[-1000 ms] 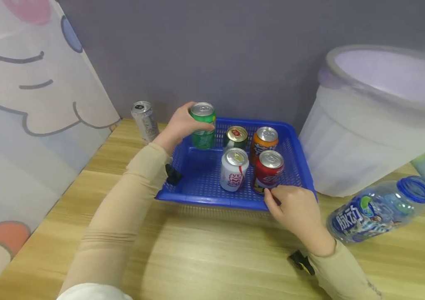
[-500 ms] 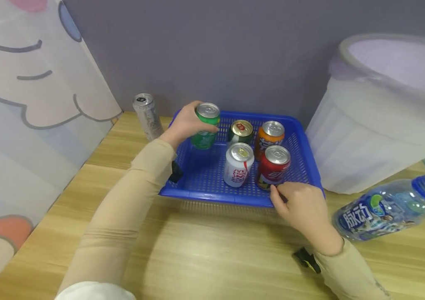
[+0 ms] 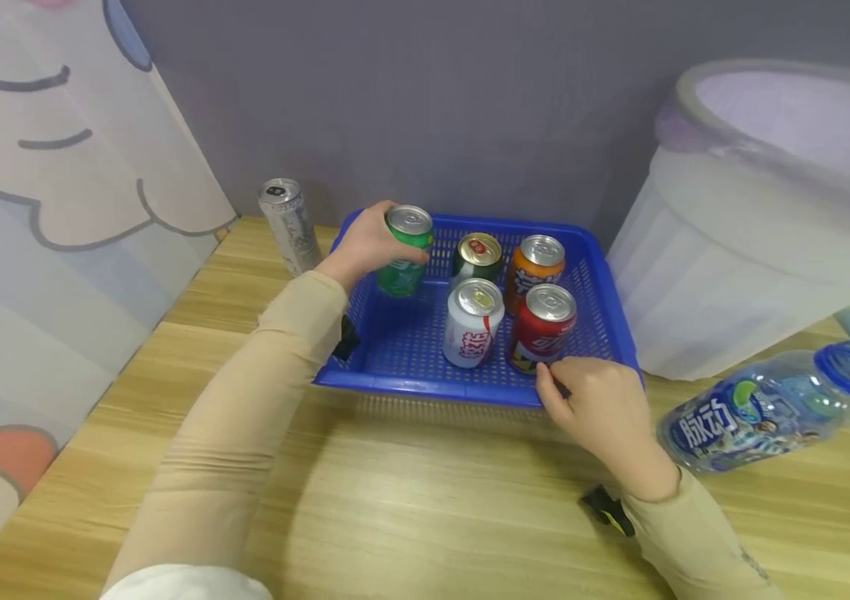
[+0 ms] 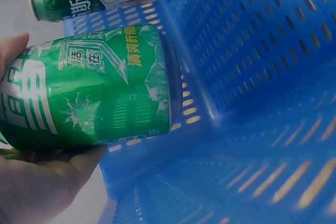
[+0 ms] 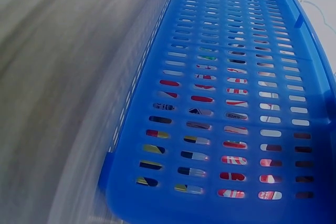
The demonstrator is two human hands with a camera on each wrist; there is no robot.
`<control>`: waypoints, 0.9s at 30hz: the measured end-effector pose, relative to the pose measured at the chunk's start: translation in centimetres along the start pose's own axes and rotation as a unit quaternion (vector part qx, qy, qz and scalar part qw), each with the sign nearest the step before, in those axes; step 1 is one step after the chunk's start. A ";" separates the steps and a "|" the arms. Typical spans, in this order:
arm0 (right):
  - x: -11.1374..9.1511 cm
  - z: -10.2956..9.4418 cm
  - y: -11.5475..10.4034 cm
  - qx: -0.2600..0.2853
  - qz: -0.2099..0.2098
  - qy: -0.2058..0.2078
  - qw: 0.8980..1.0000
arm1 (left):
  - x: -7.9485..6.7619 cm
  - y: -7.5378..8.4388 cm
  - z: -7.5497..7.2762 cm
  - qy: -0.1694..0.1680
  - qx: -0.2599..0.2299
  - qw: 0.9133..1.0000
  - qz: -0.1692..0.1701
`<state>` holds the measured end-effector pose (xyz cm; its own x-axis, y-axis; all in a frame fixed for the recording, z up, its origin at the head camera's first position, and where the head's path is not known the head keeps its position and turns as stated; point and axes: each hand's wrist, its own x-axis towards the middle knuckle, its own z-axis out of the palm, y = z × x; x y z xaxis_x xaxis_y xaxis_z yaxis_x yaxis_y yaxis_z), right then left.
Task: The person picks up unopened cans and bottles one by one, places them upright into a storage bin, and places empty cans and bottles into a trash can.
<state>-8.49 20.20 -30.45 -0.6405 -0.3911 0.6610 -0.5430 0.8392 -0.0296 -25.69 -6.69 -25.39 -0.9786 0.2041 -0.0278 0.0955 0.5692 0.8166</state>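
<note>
My left hand (image 3: 376, 247) grips a green soda can (image 3: 407, 275) at the back left of the blue basket (image 3: 425, 386). In the left wrist view, thumb and fingers lie around the green can close above the basket floor. My right hand (image 3: 597, 408) holds the basket's front right rim, its curled fingers partly hidden. Also standing in the basket are a white can (image 3: 472, 333), a red can (image 3: 541, 329), an orange can (image 3: 536, 267) and a dark green can with a gold top (image 3: 477, 254). The right wrist view shows the basket's slotted wall (image 5: 220, 98), with cans behind it.
Left of the basket stands a tall silver can (image 3: 292, 233) on the wooden table (image 3: 410, 508). A clear bottle with a blue neck (image 3: 762, 412) lies to the right. Behind it is a large white bin (image 3: 740, 242). A grey wall (image 3: 425, 108) runs along the back.
The view shifts slightly. My left hand keeps the green can at the back left of the basket, and my right hand stays at the rim.
</note>
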 end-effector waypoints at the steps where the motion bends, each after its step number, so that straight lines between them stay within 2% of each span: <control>1: 0.0 0.0 0.0 0.000 0.000 0.000 1.000 | 0.0 0.0 0.0 0.001 -0.001 1.000 -0.003; 7: 0.1 0.0 -0.1 -0.001 0.000 -0.002 1.000 | 0.1 -0.2 -0.1 0.006 -0.007 1.000 -0.026; 14: 0.2 0.0 0.0 -0.002 -0.001 0.004 1.000 | 0.6 -0.5 0.0 -0.006 0.029 1.000 -0.004; 22: 0.3 0.1 0.2 0.000 -0.001 0.006 1.000 | 0.7 -0.5 0.0 0.008 0.040 0.999 -0.018; 27: 0.2 0.0 0.0 -0.001 0.000 0.002 1.000 | 0.7 -0.9 0.2 -0.010 0.065 0.998 -0.011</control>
<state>-8.60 20.11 -30.35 -0.6384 -0.3890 0.6641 -0.5414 0.8403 -0.0283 -26.38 -6.90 -26.26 -0.9769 0.2055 -0.0579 0.0978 0.6717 0.7343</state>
